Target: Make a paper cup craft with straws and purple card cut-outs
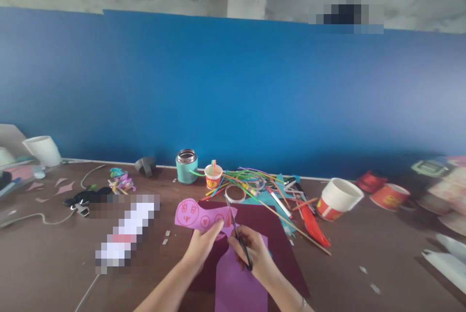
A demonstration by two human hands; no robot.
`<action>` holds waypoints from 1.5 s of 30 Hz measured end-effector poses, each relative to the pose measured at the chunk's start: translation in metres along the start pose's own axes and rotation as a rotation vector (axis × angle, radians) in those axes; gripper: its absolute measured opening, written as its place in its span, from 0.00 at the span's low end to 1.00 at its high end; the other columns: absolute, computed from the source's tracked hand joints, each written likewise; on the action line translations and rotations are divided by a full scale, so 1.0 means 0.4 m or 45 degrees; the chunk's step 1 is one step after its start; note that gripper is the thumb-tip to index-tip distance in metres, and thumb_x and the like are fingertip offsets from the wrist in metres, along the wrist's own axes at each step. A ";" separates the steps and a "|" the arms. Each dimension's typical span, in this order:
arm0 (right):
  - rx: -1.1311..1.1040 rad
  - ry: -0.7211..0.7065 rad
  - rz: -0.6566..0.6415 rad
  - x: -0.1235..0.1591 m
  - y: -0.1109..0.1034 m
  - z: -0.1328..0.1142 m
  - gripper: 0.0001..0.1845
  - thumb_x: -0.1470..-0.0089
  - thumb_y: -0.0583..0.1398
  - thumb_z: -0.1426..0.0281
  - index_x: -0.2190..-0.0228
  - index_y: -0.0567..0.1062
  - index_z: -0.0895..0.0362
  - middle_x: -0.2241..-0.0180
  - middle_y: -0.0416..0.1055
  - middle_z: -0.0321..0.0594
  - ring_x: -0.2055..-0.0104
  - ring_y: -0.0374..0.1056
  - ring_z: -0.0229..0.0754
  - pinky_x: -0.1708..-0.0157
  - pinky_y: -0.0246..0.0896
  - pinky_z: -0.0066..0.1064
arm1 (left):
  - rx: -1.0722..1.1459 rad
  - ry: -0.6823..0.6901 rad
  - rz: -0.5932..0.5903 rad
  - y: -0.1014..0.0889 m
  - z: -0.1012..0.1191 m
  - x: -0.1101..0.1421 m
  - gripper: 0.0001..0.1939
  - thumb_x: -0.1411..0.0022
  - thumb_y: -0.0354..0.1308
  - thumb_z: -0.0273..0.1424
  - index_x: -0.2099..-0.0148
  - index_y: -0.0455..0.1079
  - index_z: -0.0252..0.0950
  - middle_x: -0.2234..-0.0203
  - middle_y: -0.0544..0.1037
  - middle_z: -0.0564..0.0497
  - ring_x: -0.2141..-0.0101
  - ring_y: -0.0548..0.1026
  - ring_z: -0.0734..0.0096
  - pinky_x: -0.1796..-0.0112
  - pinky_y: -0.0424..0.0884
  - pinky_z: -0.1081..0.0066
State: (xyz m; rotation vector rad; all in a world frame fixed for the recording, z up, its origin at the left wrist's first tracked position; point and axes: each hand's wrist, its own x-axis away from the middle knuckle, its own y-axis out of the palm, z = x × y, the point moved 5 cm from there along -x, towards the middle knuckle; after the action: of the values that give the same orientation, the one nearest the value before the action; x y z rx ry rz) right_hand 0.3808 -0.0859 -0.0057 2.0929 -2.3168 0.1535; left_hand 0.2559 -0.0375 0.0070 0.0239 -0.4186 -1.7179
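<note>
A strip of pink paper [188,212] with a face and small circled shapes drawn in red is pinched in my left hand [206,244], thumb on top. My right hand [255,251] grips black-handled scissors [241,241], their blades pointing up and away at the strip's right end. Whether the blades are closed on the paper I cannot make out. Below both hands lies a larger purple sheet [240,283], on top of a dark maroon sheet [286,249].
Behind the hands are a mint-green jar [187,169], a paper cup [213,176] with colored sticks, and a pile of thin colored strips [251,181]. Stacked paper cups [338,198] stand to the right. Paper scraps [124,179] and a black cable bundle [87,198] lie left, before a blue partition [233,89].
</note>
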 end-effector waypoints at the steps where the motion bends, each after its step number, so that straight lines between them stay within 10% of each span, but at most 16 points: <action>1: -0.001 0.004 0.000 0.001 0.000 -0.002 0.20 0.56 0.62 0.53 0.78 0.65 0.57 0.90 0.56 0.24 0.90 0.51 0.29 0.90 0.46 0.21 | 0.003 0.000 -0.003 0.000 0.000 -0.001 0.19 0.60 0.67 0.39 0.67 0.75 0.32 0.70 0.80 0.44 0.65 0.77 0.58 0.63 0.72 0.65; 30: -0.115 0.032 0.011 0.003 -0.009 -0.001 0.22 0.59 0.63 0.51 0.75 0.68 0.58 0.89 0.62 0.28 0.88 0.57 0.31 0.88 0.50 0.22 | -0.135 0.124 -0.066 -0.010 0.021 -0.019 0.18 0.53 0.60 0.43 0.81 0.71 0.32 0.87 0.73 0.48 0.83 0.66 0.75 0.79 0.59 0.75; 41: -0.181 -0.094 0.104 -0.001 -0.051 -0.008 0.19 0.56 0.62 0.54 0.77 0.66 0.57 0.90 0.61 0.28 0.89 0.54 0.31 0.87 0.47 0.23 | -0.170 0.041 -0.766 0.062 0.011 0.021 0.13 0.50 0.63 0.38 0.71 0.72 0.32 0.78 0.73 0.50 0.77 0.67 0.75 0.73 0.62 0.75; 45: -0.239 -0.127 0.212 -0.001 -0.059 -0.010 0.19 0.57 0.63 0.54 0.75 0.67 0.57 0.89 0.61 0.28 0.88 0.55 0.31 0.86 0.48 0.23 | -0.137 0.076 -0.649 0.060 -0.003 0.007 0.13 0.54 0.65 0.37 0.72 0.71 0.32 0.80 0.71 0.53 0.77 0.67 0.76 0.74 0.62 0.76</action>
State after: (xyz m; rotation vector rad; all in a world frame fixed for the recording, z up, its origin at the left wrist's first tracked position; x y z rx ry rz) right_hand 0.4038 -0.0874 -0.0001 1.8611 -2.4520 -0.1649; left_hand 0.2782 -0.0438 0.0133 0.1120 -0.2883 -2.2332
